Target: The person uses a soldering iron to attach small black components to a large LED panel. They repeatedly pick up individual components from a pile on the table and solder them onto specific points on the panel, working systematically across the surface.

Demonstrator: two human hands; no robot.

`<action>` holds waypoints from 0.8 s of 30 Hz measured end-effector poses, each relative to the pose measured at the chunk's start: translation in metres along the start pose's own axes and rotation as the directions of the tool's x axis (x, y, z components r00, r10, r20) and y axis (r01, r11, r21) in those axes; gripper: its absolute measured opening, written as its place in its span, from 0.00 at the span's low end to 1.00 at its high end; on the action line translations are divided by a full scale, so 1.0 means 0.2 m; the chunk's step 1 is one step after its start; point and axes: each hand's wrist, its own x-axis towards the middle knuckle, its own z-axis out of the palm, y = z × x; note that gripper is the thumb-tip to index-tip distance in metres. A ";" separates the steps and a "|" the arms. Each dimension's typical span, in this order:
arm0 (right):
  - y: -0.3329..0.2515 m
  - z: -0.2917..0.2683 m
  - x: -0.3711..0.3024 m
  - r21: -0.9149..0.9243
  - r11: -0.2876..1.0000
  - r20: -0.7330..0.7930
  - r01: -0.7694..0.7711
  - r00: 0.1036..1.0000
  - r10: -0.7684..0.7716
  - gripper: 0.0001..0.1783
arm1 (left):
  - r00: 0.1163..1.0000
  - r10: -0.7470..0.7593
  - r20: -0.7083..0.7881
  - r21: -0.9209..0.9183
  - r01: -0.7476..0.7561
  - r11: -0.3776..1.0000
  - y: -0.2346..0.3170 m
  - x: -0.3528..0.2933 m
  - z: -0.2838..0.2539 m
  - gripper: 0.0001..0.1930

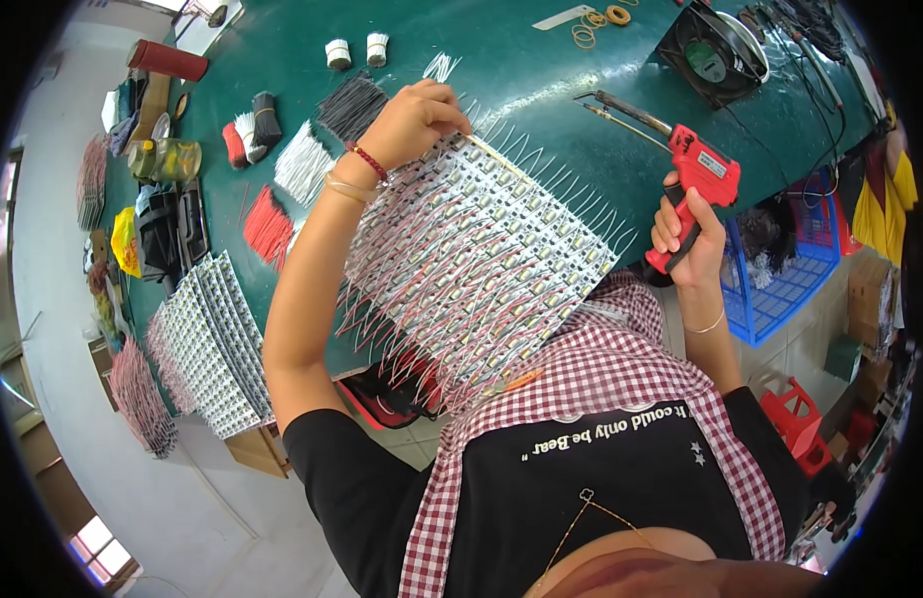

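Observation:
My left hand (429, 118) is closed at the far left corner of a large panel of white circuit boards (481, 229). A small fan of white wires (442, 67) sticks out past its knuckles; the fingertips pinch down at the panel's edge. Rows of red and white wires stand off the boards, and bare white wires line the far right edge. My right hand (691, 234) grips a red and black soldering gun (703, 167) by its handle, off the panel's right side. The gun's metal tip points left and away, above the green table and apart from the boards.
Bundles of black wires (352, 108), white wires (303, 164) and red wires (268, 227) lie left of the panel. More wired boards (212, 344) stand at the left edge. A black fan (709, 55) sits far right, and a blue crate (780, 269) is below the table's right side.

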 end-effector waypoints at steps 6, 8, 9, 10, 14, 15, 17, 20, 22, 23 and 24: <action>0.00 -0.01 0.00 -0.007 1.000 0.001 0.002 1.000 -0.001 0.16 | 0.998 0.047 0.039 0.054 -0.049 0.997 0.04 0.03 0.01 0.07; 0.00 -0.01 0.00 -0.010 1.000 0.000 0.000 1.000 0.000 0.16 | 0.998 0.043 0.041 0.048 -0.045 0.998 0.03 0.03 0.01 0.07; 0.00 -0.01 0.00 -0.009 1.000 0.003 0.001 1.000 -0.001 0.16 | 0.998 0.041 0.042 0.046 -0.043 0.998 0.03 0.02 0.01 0.07; 0.00 -0.01 0.00 -0.009 1.000 0.007 0.003 1.000 -0.003 0.16 | 0.999 0.033 0.035 0.049 -0.035 0.998 0.04 0.02 0.01 0.07; 0.00 0.00 0.00 -0.018 1.000 -0.006 0.010 1.000 -0.010 0.16 | 0.999 0.031 0.018 0.045 -0.032 0.998 0.04 0.02 0.01 0.06; 0.00 0.00 0.00 -0.018 1.000 -0.009 0.009 1.000 -0.010 0.16 | 0.999 0.037 0.015 0.044 -0.038 0.998 0.05 0.02 0.01 0.06; 0.00 0.00 -0.01 -0.018 1.000 -0.013 0.007 1.000 -0.007 0.16 | 0.999 0.029 0.029 0.036 -0.030 0.999 0.04 0.02 0.02 0.07; 0.00 0.00 0.00 -0.008 1.000 -0.004 0.007 1.000 -0.007 0.16 | 0.999 0.027 0.038 0.030 -0.028 0.999 0.06 0.02 0.02 0.07; 0.00 0.00 0.00 -0.009 1.000 -0.003 0.010 1.000 -0.010 0.17 | 0.999 0.029 0.044 0.029 -0.030 0.999 0.06 0.03 0.02 0.07; 0.00 0.00 -0.01 -0.011 1.000 -0.004 0.011 1.000 -0.011 0.17 | 0.998 0.029 0.049 0.028 -0.030 0.999 0.06 0.03 0.02 0.08; 0.00 0.00 0.00 -0.012 1.000 -0.004 0.012 1.000 -0.012 0.17 | 0.998 0.028 0.053 0.026 -0.030 0.999 0.06 0.03 0.02 0.08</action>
